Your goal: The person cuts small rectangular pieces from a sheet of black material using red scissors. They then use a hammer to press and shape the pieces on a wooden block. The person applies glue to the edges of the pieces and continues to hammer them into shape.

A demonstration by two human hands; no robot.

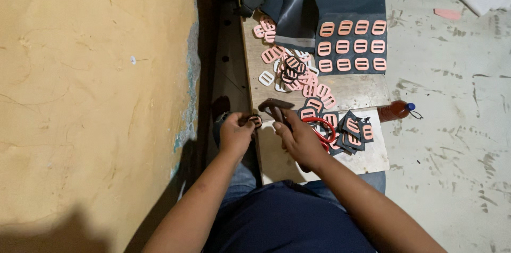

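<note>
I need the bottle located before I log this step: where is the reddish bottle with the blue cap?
In the head view the bottle lies on its side at the bench's right edge, just right of the dark-backed buckle pieces, beyond the right hand.

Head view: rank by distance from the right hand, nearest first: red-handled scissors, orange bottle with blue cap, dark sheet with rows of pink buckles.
From the right hand:
1. Red-handled scissors: right beside the hand, on the light board.
2. Orange bottle with blue cap: farther out, lying at the bench's edge.
3. Dark sheet with rows of pink buckles: farthest, at the far end of the bench.
</note>
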